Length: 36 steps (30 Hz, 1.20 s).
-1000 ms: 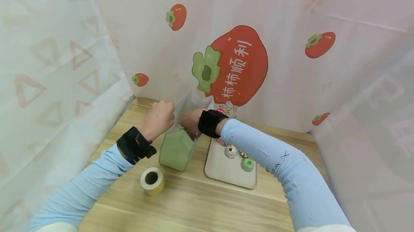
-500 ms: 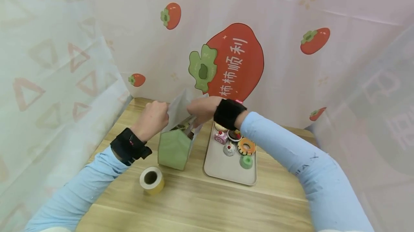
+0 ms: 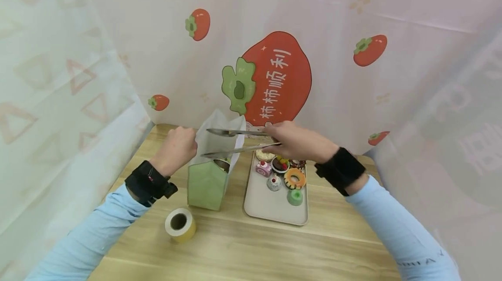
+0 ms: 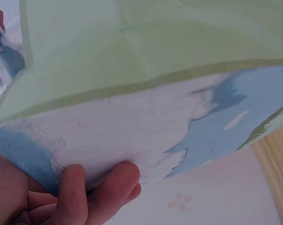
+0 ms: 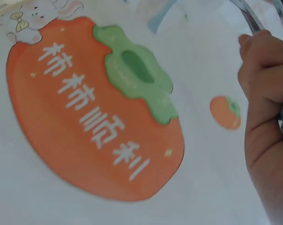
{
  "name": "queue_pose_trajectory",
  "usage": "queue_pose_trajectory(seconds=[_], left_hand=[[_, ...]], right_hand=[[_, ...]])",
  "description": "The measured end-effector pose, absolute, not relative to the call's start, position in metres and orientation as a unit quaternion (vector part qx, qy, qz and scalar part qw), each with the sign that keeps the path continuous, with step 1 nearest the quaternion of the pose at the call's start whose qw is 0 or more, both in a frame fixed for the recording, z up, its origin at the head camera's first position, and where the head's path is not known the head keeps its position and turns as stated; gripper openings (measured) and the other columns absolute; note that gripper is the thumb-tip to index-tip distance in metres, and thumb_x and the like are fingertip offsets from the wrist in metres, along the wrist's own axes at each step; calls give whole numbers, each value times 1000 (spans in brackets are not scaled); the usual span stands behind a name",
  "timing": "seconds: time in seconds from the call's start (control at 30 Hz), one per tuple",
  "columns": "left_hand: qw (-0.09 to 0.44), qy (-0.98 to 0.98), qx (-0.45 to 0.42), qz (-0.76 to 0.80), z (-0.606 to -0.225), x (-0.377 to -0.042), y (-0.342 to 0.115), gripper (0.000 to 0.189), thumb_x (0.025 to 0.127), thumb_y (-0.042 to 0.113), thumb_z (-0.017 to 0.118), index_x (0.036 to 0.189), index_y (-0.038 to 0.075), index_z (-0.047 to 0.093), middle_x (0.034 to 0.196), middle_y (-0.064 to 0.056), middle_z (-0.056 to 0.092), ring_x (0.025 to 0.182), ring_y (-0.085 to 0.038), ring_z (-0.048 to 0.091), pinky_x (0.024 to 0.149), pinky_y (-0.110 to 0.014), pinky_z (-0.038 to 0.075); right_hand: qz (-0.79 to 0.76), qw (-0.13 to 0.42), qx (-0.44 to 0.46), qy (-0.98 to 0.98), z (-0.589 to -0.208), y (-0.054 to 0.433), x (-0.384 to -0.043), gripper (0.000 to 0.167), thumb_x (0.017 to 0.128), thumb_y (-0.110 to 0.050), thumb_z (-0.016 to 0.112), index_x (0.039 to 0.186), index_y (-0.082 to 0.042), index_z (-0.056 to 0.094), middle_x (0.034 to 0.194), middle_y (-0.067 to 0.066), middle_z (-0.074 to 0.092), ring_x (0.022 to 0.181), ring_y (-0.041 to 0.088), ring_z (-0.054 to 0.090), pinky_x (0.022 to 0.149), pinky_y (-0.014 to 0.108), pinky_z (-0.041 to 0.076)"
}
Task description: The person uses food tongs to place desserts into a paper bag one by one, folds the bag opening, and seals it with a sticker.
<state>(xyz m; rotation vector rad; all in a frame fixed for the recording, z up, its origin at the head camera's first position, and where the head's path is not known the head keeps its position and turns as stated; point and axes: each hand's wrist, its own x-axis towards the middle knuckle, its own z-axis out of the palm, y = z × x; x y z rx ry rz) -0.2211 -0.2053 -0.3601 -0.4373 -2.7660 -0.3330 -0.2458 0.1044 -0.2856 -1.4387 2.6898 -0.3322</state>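
Observation:
A paper bag (image 3: pixel 205 187) with a green front and a pale raised back stands upright, its top spread apart. My left hand (image 3: pixel 176 150) grips the bag's upper left edge; in the left wrist view its fingers (image 4: pixel 115 185) curl against the blue-and-white side of the bag (image 4: pixel 155 51). Something brownish shows inside the mouth, too covered to make out. My right hand (image 3: pixel 296 141) holds metal tongs (image 3: pixel 239 132), their arms spread with nothing between the tips, over the bag's mouth. In the right wrist view, the right hand (image 5: pixel 268 93) shows only part of the tongs.
Right of the bag, a beige tray (image 3: pixel 270 213) bears several toy pastries, among them a doughnut (image 3: pixel 289 181), a pink roll cake (image 3: pixel 263 168) and a green cake (image 3: pixel 295 197). A roll of yellow tape (image 3: pixel 184 231) stands in front of the bag. A printed curtain hangs behind.
My right hand has drawn back from inside the bag, up and to the right, bringing the tongs into sight. More pastries show on the tray. My left hand stays on the bag's edge.

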Motion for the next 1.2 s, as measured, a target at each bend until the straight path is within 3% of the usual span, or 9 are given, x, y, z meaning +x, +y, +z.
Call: queue_pose_trajectory(seconds=[0.13, 0.27, 0.37, 0.57, 0.67, 0.77, 0.87, 1.07, 1.2], left_hand=[[169, -968, -147, -113, -361, -221, -207, 30, 82, -9, 50, 57, 7, 44, 57, 0, 31, 52, -19, 40, 50, -38, 40], [171, -968, -145, -110, -359, -222, -207, 34, 82, -9, 50, 54, 9, 40, 59, 2, 26, 52, -18, 38, 50, -37, 38], [168, -969, -145, -112, -359, -222, -207, 36, 82, -9, 49, 54, 10, 38, 60, 3, 24, 53, -17, 35, 50, -35, 36], [160, -969, -148, -117, -360, -220, -205, 37, 83, -8, 50, 54, 11, 37, 59, 4, 22, 52, -16, 32, 49, -32, 34], [164, -968, -148, -117, -359, -220, -205, 36, 83, -8, 50, 55, 11, 38, 59, 4, 22, 51, -16, 32, 48, -31, 33], [166, -967, -149, -120, -358, -221, -205, 37, 83, -8, 50, 55, 12, 37, 59, 4, 22, 51, -16, 31, 48, -30, 31], [167, -967, -150, -123, -356, -221, -204, 38, 83, -9, 50, 55, 12, 35, 58, 4, 21, 51, -15, 29, 48, -30, 28], [162, -968, -149, -121, -357, -221, -205, 41, 82, -9, 49, 54, 14, 30, 58, 5, 19, 52, -14, 25, 47, -29, 25], [156, -969, -148, -121, -359, -221, -205, 42, 82, -9, 48, 53, 15, 28, 59, 5, 18, 53, -14, 24, 48, -29, 25]], right_hand=[[-158, -13, -440, 884, -289, 140, -228, 32, 90, -22, 73, 115, -7, 60, 72, -3, 44, 63, 8, 41, 59, 24, 37], [-171, -74, -416, 890, -301, 175, -207, 26, 88, -19, 75, 107, -9, 60, 70, -6, 42, 62, 6, 38, 57, 22, 35], [-181, -109, -394, 894, -319, 200, -191, 25, 87, -16, 76, 104, -10, 59, 70, -9, 41, 60, 2, 35, 55, 20, 34], [-206, -161, -321, 910, -365, 243, -158, 36, 82, -7, 78, 114, -2, 62, 71, -12, 44, 58, -6, 31, 52, 16, 32], [-230, -177, -280, 915, -392, 258, -144, 34, 80, -4, 78, 110, -1, 62, 72, -12, 44, 58, -6, 30, 51, 15, 30], [-247, -165, -222, 929, -417, 270, -132, 26, 83, -7, 77, 104, -3, 63, 70, -11, 44, 56, -6, 31, 49, 17, 30], [-260, -117, -151, 946, -441, 277, -120, 22, 88, -14, 74, 102, -2, 64, 66, -9, 45, 53, -4, 32, 48, 20, 31], [-287, -10, -46, 957, -487, 283, -106, 33, 91, -20, 72, 107, 9, 64, 68, -2, 59, 52, 0, 44, 48, 20, 40], [-299, 40, -8, 953, -506, 282, -104, 33, 91, -19, 71, 106, 10, 64, 65, -1, 55, 49, 2, 43, 46, 19, 37]])
